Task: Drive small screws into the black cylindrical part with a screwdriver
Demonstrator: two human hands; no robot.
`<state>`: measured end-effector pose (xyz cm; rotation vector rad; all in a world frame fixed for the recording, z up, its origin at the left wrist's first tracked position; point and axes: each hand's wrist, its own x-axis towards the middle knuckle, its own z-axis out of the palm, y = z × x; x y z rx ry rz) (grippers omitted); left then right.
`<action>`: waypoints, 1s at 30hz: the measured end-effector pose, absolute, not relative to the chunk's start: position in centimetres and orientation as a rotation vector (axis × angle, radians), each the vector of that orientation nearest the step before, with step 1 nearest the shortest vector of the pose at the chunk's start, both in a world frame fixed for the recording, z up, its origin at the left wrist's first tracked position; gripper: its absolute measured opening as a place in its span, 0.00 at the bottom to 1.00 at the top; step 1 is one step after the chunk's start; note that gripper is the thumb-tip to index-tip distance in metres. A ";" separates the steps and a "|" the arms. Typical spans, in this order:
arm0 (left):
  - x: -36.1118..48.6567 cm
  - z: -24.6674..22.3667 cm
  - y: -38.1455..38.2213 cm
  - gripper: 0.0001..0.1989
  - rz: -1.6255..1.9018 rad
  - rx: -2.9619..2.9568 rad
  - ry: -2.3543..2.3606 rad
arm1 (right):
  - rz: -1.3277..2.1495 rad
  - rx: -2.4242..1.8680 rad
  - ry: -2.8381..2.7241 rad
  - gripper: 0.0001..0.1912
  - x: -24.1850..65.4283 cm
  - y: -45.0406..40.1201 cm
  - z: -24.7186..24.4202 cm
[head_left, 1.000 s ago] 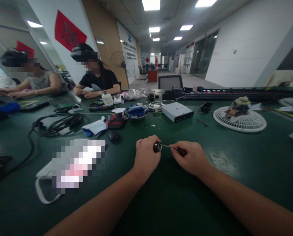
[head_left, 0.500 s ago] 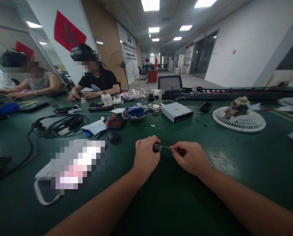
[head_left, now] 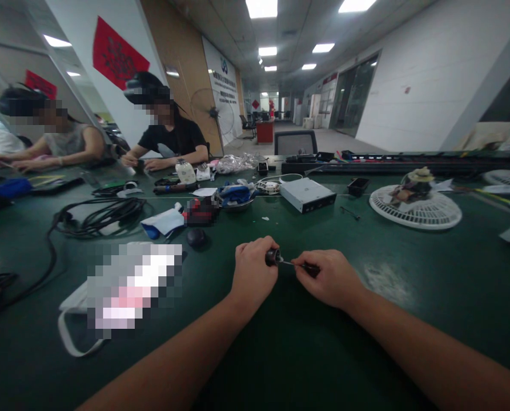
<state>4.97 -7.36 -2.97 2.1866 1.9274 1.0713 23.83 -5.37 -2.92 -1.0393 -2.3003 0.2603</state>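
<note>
My left hand [head_left: 252, 271] grips a small black cylindrical part [head_left: 272, 257] between its fingers and thumb, just above the green bench mat [head_left: 255, 365]. My right hand [head_left: 329, 278] pinches a small screwdriver by its dark handle [head_left: 310, 269]. Its thin metal shaft [head_left: 287, 263] reaches left to the black part, and the tip looks to touch the part's end. The fingers hide most of the handle and part of the cylinder.
A round black knob [head_left: 196, 237] and a white face mask [head_left: 121, 291] lie left of my hands, beside a black cable bundle [head_left: 100, 216]. Farther back are a silver drive box [head_left: 307, 194] and a white fan guard [head_left: 415, 207]. Two co-workers [head_left: 169, 137] sit at the far left.
My hands have drawn closer together, and less of the screwdriver shaft shows between them. The view has shifted slightly. The co-worker's hand at the back has moved.
</note>
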 end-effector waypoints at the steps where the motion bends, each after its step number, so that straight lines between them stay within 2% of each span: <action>1: 5.0 -3.0 -7.4 0.13 1.073 2.183 1.925 | 0.266 -1.019 -2.307 0.08 23.9 -5.4 -2.9; 17: 4.8 -2.9 -7.3 0.09 1.091 2.097 1.924 | 0.286 -1.190 -2.173 0.07 23.6 -5.2 -2.9; 23: 4.4 -3.0 -7.1 0.08 1.121 1.967 1.929 | 0.269 -1.341 -2.007 0.15 23.9 -4.6 -3.0; 30: 4.4 -3.4 -6.9 0.13 1.136 2.058 1.858 | 0.352 -1.115 -2.171 0.14 23.8 -3.5 -3.9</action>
